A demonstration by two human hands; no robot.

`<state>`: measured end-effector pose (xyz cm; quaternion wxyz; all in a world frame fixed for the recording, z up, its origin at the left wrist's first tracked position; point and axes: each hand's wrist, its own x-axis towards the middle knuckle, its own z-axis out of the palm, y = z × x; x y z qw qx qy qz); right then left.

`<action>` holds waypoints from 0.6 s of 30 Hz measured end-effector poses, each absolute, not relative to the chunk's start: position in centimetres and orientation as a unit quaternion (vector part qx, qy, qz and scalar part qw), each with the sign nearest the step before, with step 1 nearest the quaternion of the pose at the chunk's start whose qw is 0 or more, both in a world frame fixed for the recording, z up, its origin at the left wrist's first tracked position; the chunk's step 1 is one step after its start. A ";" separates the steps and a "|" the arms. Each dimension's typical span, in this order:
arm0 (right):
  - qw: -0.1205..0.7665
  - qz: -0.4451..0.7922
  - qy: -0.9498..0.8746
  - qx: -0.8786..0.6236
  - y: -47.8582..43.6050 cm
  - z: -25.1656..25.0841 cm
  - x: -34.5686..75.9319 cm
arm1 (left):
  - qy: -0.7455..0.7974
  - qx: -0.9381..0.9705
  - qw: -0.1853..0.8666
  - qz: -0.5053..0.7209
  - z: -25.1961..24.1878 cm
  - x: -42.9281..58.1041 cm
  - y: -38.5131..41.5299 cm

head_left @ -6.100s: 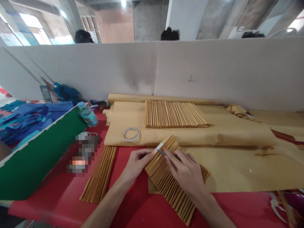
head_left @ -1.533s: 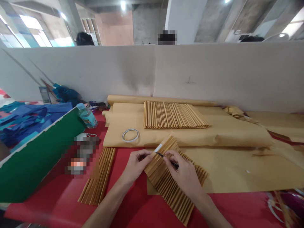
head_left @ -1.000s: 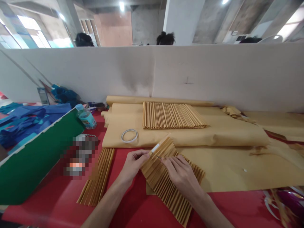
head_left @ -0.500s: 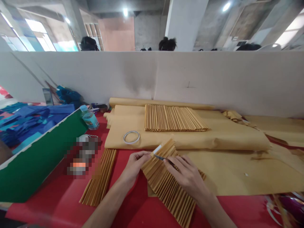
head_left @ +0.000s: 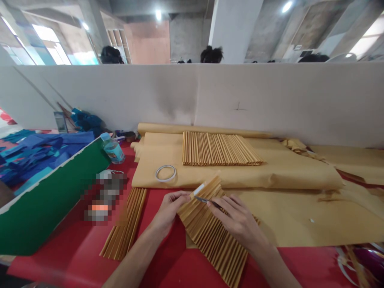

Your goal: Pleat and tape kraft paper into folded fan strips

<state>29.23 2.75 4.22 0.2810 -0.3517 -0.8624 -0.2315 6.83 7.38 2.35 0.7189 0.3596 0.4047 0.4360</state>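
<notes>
My left hand (head_left: 171,206) pinches the edge of a pleated golden-brown paper (head_left: 211,232), which slants down toward me over the red table. Near that edge a short white strip, like tape (head_left: 199,189), lies on the paper. Closed around a slim, dark, pointed tool (head_left: 201,199) is my right hand (head_left: 237,218). The tool's tip touches or nearly touches the lower end of the white strip. Most of the tool is hidden by my fingers, so I cannot tell whether it is a knife or scissors.
A tape roll (head_left: 166,173) rests on flat brown paper (head_left: 288,216). Behind it lies a pleated stack (head_left: 220,149); another pleated piece (head_left: 126,226) is at left. A plastic bottle (head_left: 113,150) stands by a green board (head_left: 57,200). A white partition (head_left: 126,96) rises behind.
Hardly anything differs. Both hands keep their grip, and the tool and the pleated paper stay in nearly the same place.
</notes>
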 end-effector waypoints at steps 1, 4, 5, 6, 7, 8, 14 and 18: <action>0.281 -0.221 -0.864 -0.354 2.7 4.2 29.3 | 0.404 0.359 0.719 0.436 2.4 6.9 7.4; 0.277 -0.187 -0.869 -0.365 2.7 3.9 29.4 | 0.405 0.356 0.720 0.437 2.6 6.9 7.4; 0.277 -0.176 -0.870 -0.367 2.7 3.7 29.4 | 0.407 0.353 0.719 0.439 2.7 6.9 7.5; 0.278 -0.166 -0.872 -0.367 2.7 3.5 29.4 | 0.411 0.351 0.716 0.443 2.8 6.9 7.5; 0.282 -0.156 -0.873 -0.365 2.7 3.2 29.3 | 0.416 0.349 0.711 0.448 2.9 6.8 7.6; 0.291 -0.143 -0.872 -0.365 2.7 3.0 29.2 | 0.421 0.350 0.704 0.453 3.0 6.8 7.6; 0.457 0.065 -0.725 -0.510 2.9 3.4 27.3 | 0.423 0.455 0.646 0.444 2.9 6.8 7.6; 0.437 0.208 -0.689 -0.540 3.7 4.5 25.6 | 0.411 0.533 0.602 0.430 2.6 7.1 7.5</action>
